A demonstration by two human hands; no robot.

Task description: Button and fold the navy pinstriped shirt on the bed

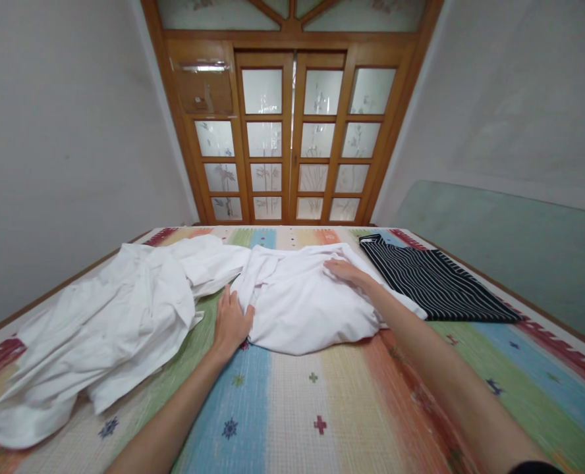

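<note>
A white garment (297, 296), perhaps a shirt, lies partly folded and rumpled in front of me on a multicoloured patterned cloth (292, 408). At its left edge rests my left hand (233, 320), fingers and thumb apart and touching the fabric. My right hand (346, 270) lies on the upper right part of the same garment with its fingers stretched out to the left. To the left, a second white garment (139, 309) is spread loosely in creases. A black garment with thin white stripes (431, 280) lies folded flat on the right.
The patterned cloth covers a broad flat surface between two pale walls. A pale green panel (500, 243) stands along the right side. Beyond the far edge are wooden doors (295, 131) with frosted glass panes.
</note>
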